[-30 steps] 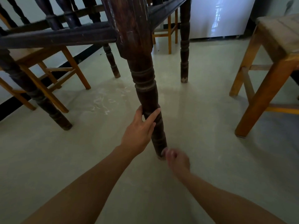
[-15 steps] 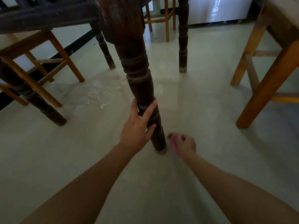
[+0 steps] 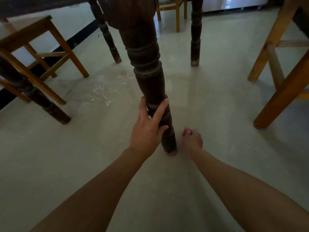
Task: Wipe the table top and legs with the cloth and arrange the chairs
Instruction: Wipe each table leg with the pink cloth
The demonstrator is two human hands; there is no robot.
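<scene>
table leg (image 3: 148, 84): very dark brown wood, banded with turned rings, worn paler at the foot
far table legs (image 3: 195, 42): the same dark brown, scuffed pale at the base
cloth (image 3: 186, 132): pink, only a scrap showing
floor (image 3: 209, 101): plain pale grey-beige, glossy
streaks (image 3: 102, 92): whitish swirls on the floor
left chair (image 3: 55, 39): warm orange-brown wood
right chair (image 3: 284, 91): orange-brown, one rail paler tan
wall (image 3: 73, 20): white
skirting (image 3: 80, 36): black band
cabinet (image 3: 230, 4): white

This looks like a plain dining room, though whether in a home or a small eatery cannot be told. A dark turned table leg (image 3: 147, 77) stands mid-frame on a pale smooth floor (image 3: 209, 101). Light wooden chairs (image 3: 68, 49) stand at left, right and upper middle. A white wall with black skirting (image 3: 80, 35) runs along the upper left.
</scene>
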